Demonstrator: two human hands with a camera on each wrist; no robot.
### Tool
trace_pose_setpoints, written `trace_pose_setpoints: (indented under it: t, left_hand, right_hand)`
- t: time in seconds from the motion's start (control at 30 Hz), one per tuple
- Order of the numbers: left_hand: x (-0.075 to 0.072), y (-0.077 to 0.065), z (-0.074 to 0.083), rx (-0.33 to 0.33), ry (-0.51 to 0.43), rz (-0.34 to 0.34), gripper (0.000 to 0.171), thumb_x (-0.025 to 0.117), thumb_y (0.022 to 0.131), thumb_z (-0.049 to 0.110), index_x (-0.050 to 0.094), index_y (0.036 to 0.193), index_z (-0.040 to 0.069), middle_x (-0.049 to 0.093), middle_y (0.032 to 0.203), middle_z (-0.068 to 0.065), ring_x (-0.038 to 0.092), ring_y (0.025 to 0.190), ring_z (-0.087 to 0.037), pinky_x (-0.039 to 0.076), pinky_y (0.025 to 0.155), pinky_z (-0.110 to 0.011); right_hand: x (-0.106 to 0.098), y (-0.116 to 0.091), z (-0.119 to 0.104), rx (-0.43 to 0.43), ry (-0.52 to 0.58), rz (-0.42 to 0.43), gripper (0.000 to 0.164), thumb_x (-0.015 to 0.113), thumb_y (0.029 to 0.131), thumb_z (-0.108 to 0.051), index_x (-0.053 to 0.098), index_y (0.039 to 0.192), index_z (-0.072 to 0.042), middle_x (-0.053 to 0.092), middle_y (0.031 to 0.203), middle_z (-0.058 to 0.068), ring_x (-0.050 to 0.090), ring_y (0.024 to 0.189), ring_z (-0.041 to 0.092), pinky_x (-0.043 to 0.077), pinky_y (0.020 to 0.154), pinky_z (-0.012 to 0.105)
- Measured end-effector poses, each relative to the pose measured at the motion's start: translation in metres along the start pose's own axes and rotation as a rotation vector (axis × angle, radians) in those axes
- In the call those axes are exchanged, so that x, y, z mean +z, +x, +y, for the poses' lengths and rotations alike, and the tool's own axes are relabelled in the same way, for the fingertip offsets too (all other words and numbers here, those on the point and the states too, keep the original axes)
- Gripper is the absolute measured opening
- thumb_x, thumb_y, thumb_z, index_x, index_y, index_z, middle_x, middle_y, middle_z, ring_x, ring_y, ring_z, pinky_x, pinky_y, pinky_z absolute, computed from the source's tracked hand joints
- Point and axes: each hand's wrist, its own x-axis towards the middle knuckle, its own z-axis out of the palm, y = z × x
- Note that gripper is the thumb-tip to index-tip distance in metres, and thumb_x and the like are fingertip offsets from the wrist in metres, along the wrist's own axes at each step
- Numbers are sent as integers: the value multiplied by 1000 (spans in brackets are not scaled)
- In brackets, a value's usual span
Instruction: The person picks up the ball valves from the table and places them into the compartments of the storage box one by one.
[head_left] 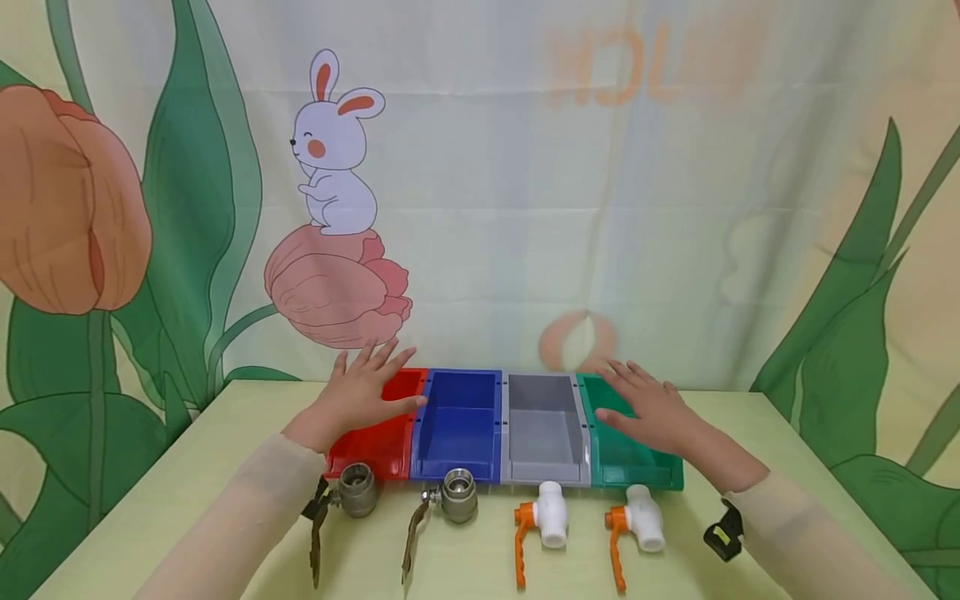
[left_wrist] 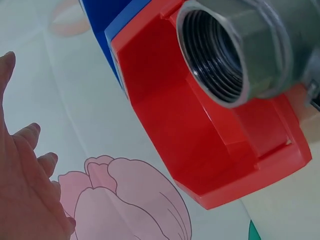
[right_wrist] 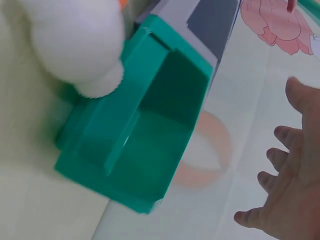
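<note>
Along the far side of the table (head_left: 787,458), four bins side by side, left to right: red bin (head_left: 380,446), blue bin (head_left: 461,437), gray bin (head_left: 545,442), green bin (head_left: 633,457). Just in front on the near side, four valves in a row: first metal valve (head_left: 357,492) by red, second metal valve (head_left: 460,498) by blue, first white valve (head_left: 552,517) by gray, second white valve (head_left: 645,518) by green. White ones have orange handles (head_left: 521,550); all handles point toward the wearer. Left hand (head_left: 363,396) overlaps red bin in head view, fingers extended and spread; left wrist view shows it apart from the bin. Right hand (head_left: 648,408) overlaps green bin, fingers also straight and fanned; right wrist view shows it apart too. Light sleeves (head_left: 247,508) on both arms, black wrist device (head_left: 724,533) under the right one. Behind: backdrop (head_left: 480,208), printed rabbit (head_left: 337,175) on a pink flower (head_left: 330,287), big leaves either side.
</note>
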Motion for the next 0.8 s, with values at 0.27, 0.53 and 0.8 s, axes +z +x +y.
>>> trace_pose_setpoints:
  t: [0.27, 0.53, 0.8]
  left_hand:
    - [0, -6, -7, -16, -14, 11, 86, 62, 92, 56, 30, 162, 17, 22, 170, -20, 12, 158, -49, 4, 122, -75]
    - [2, -10, -9, -5, -57, 31, 82, 62, 94, 52, 33, 161, 16, 27, 168, -20, 17, 157, -49, 9, 122, -74]
    - [1, -20, -12, -25, -127, -1, 78, 62, 97, 47, 32, 160, 13, 30, 166, -23, 25, 154, -50, 28, 117, -72]
  right_hand:
    - [3, -12, 14, -26, -19, 104, 61, 59, 103, -29, 41, 154, 0, 38, 160, 27, 32, 149, 53, 33, 114, 72]
    - [4, -25, 22, 18, -2, 120, 63, 62, 102, -29, 42, 153, 2, 38, 160, 29, 35, 147, 53, 38, 112, 70]
    - [11, -42, 39, 76, 43, 131, 65, 61, 102, -30, 39, 153, 6, 36, 159, 33, 38, 144, 55, 40, 110, 70]
